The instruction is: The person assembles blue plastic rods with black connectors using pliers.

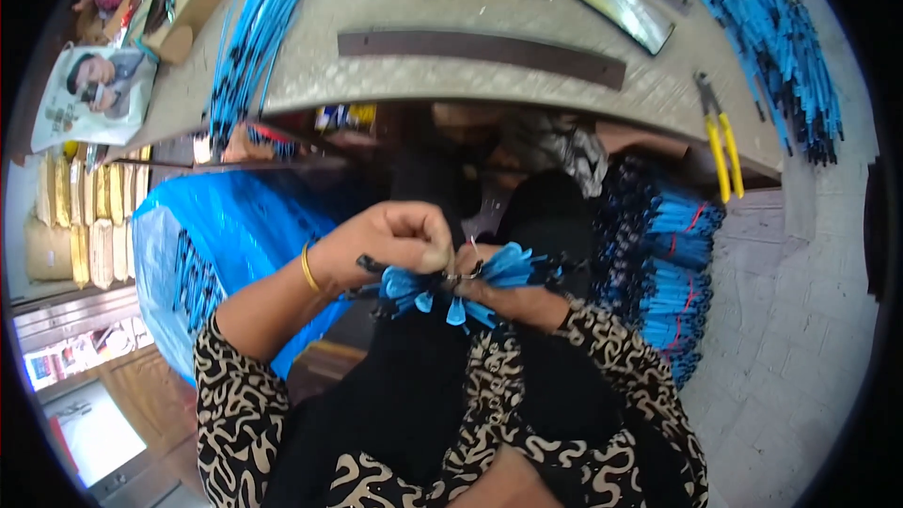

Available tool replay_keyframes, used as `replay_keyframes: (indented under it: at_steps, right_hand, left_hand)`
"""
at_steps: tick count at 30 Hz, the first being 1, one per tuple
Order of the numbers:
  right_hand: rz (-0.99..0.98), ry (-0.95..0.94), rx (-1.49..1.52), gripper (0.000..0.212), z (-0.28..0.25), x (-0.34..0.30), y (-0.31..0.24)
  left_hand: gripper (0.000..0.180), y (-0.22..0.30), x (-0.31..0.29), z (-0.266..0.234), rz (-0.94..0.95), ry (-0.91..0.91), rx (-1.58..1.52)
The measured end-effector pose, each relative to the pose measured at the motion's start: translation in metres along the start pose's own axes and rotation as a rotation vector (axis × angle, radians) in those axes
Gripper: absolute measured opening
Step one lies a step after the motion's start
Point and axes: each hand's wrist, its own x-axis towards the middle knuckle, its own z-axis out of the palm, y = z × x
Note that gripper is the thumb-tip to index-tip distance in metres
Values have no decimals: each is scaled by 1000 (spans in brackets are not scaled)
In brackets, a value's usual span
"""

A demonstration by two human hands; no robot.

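Over my lap I have a bundle of short blue wires point(403, 284) with black ends, fanned out on both sides of my fingers. My right hand point(527, 306) grips the middle of this bundle, its fingers partly hidden behind the blue strands. Just to its left, my left hand point(406, 240) is closed in a pinch against the middle of the bundle. Whatever thin thing sits between those fingertips is too small to make out. A thin reddish-white strand point(473, 246) sticks up between the two hands.
Across the table point(310, 75) lie a dark flat bar point(480, 52), a phone-like slab point(625, 11), yellow-handled pliers point(719, 136) and loose blue wires point(254, 42) point(781, 47). Tied blue bundles point(677, 268) are stacked at right. A blue plastic sheet point(235, 207) is at left.
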Motion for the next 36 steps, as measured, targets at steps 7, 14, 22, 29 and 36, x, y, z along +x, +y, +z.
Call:
replay_keyframes:
  at_steps: [7,14,22,29,36]
  right_hand:
    - [94,90,111,17,-3,-6,-15]
    - [153,-33,248,30,-51,-4,-7]
    - [188,-31,272,30,-68,-6,4]
    - [137,16,281,34,-74,-11,8]
    - [158,-38,204,33,-69,-5,-5]
  left_hand:
    - [17,7,12,1,30,-68,-135]
    - [18,77,67,-10,-112,3,372]
    - [21,251,190,-143,507,1147,1658]
    - [22,251,202,-137,494,1086,1789]
    - [20,204,170,-140,292,871,1787]
